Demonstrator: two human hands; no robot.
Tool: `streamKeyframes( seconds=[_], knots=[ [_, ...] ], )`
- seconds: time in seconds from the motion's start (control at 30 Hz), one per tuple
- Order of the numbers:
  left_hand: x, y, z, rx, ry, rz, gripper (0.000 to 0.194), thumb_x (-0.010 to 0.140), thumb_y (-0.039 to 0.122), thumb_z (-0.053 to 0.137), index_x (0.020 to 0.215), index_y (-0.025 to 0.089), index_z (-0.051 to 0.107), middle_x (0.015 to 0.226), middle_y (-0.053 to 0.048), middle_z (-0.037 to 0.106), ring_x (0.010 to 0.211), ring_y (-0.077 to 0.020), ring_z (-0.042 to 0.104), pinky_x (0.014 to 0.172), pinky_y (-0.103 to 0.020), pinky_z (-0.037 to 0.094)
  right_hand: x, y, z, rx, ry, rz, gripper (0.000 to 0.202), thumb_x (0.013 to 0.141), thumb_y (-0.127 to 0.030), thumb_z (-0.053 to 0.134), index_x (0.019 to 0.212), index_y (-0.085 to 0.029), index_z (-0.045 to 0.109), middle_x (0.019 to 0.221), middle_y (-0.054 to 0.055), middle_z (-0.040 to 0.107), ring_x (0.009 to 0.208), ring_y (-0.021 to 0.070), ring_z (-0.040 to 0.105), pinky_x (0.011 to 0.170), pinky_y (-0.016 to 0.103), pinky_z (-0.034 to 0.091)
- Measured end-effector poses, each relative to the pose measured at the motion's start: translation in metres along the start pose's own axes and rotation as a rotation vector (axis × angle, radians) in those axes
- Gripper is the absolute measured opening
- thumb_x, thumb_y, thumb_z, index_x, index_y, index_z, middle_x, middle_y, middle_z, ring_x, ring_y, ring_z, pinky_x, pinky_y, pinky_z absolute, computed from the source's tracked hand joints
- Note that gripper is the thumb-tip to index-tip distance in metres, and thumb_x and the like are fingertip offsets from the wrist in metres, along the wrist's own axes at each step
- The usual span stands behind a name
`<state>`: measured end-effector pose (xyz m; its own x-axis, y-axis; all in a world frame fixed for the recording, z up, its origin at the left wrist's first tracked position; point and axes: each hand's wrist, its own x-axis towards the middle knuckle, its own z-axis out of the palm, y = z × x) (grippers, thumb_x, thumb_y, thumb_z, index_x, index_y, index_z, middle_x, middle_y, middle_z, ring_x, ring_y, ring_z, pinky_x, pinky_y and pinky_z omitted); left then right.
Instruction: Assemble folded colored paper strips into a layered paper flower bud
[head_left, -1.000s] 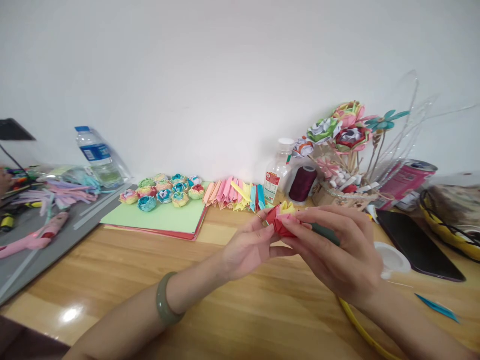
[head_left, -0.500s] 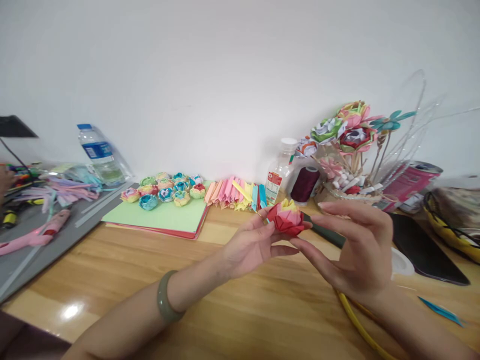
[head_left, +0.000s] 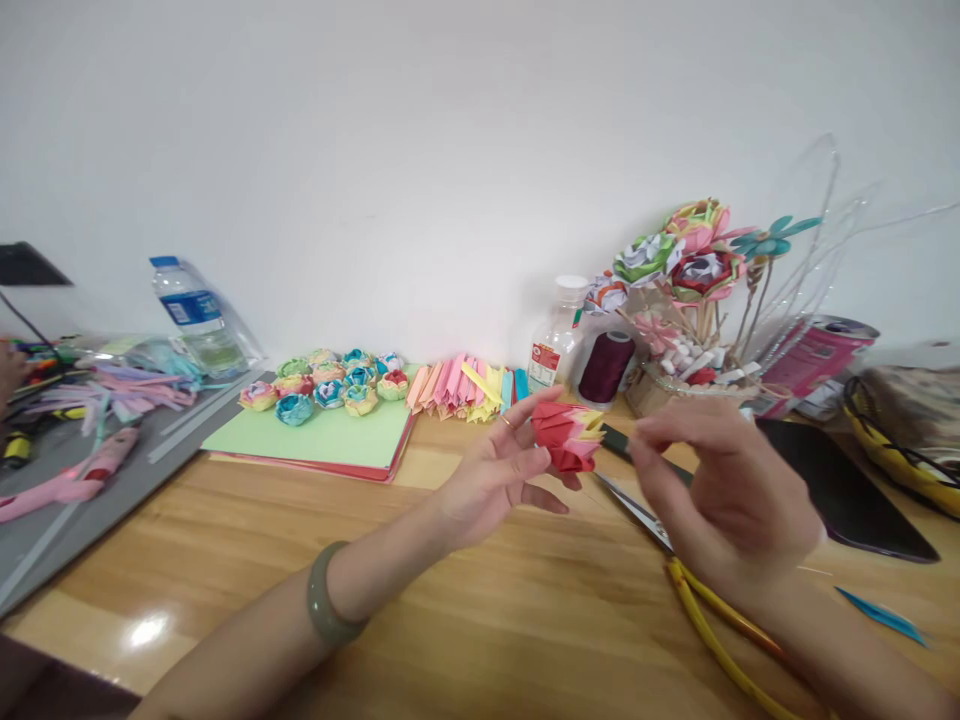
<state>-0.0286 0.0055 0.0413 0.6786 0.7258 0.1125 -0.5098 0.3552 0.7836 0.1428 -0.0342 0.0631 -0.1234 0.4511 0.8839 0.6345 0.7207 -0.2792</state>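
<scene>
A red, pink and yellow folded paper flower [head_left: 568, 437] is held by its base in my left hand [head_left: 495, 480], its yellow tips turned to the right. A ring and a green bangle are on that hand and wrist. Just right of the flower and apart from it, my right hand [head_left: 724, 500] has thumb and forefinger pinched together; whatever lies between them, perhaps very thin, cannot be made out. Yellow-handled scissors [head_left: 645, 517] lie on the table under my right hand, partly covered by it.
Several finished paper flowers [head_left: 328, 392] sit on a green paper stack [head_left: 300, 436]. Beside them lie folded paper strips [head_left: 454, 388]. A clear bottle [head_left: 553, 340], a dark thread spool [head_left: 604, 368] and a flower arrangement [head_left: 690, 330] stand behind. A black phone [head_left: 847, 500] lies right.
My right hand has come off the flower and moved right, its fingertips closing into a pinch. The flower has tipped in my left hand from upright to facing right. The scissors blades now show.
</scene>
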Motion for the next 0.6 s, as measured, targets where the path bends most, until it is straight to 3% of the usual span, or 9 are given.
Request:
streamKeyframes(
  seconds=[0.07,0.17,0.33,0.5,0.6],
  knots=[
    [0.0,0.001,0.001,0.067,0.047,0.027,0.057,0.067,0.025,0.071,0.12,0.032,0.051,0.096,-0.003,0.061,0.07,-0.0121,0.06,0.058,-0.023,0.052,0.003,-0.007,0.002,0.044,-0.085,-0.056,0.031,0.073,-0.001,0.055,0.094,-0.024,0.053,0.074,0.001,0.058,0.064,0.0153,0.054,0.054,0.029,0.045],
    [0.001,0.0,0.004,0.123,0.115,0.085,0.053,0.065,0.018,0.072,0.114,0.032,0.056,0.104,-0.003,0.06,0.077,-0.0119,0.06,0.064,-0.023,0.052,0.008,-0.013,0.004,-0.022,-0.15,-0.007,0.022,0.075,-0.008,0.057,0.091,-0.023,0.054,0.072,0.001,0.06,0.06,0.0139,0.054,0.05,0.027,0.045],
    [0.004,0.0,0.005,0.147,0.181,0.142,0.05,0.063,0.015,0.072,0.11,0.029,0.058,0.114,-0.003,0.056,0.089,-0.0145,0.058,0.071,-0.027,0.052,0.01,-0.011,0.004,-0.073,-0.171,0.09,0.014,0.078,-0.015,0.057,0.09,-0.022,0.056,0.071,0.001,0.061,0.058,0.0135,0.055,0.047,0.026,0.045],
    [0.006,-0.001,0.004,0.207,0.295,0.201,0.048,0.064,0.016,0.072,0.109,0.027,0.057,0.113,-0.004,0.057,0.088,-0.0144,0.058,0.069,-0.025,0.051,0.007,-0.006,0.006,-0.101,-0.181,0.031,0.02,0.079,-0.014,0.057,0.097,-0.023,0.061,0.082,0.005,0.064,0.07,0.0162,0.061,0.056,0.029,0.05],
    [0.007,-0.003,0.002,0.254,0.321,0.258,0.048,0.062,0.015,0.072,0.106,0.027,0.058,0.116,-0.002,0.056,0.092,-0.0156,0.058,0.071,-0.025,0.05,0.006,-0.004,0.007,-0.026,-0.199,0.142,0.016,0.08,-0.015,0.058,0.093,-0.023,0.062,0.081,0.004,0.065,0.067,0.0149,0.06,0.054,0.027,0.049]
  ],
)
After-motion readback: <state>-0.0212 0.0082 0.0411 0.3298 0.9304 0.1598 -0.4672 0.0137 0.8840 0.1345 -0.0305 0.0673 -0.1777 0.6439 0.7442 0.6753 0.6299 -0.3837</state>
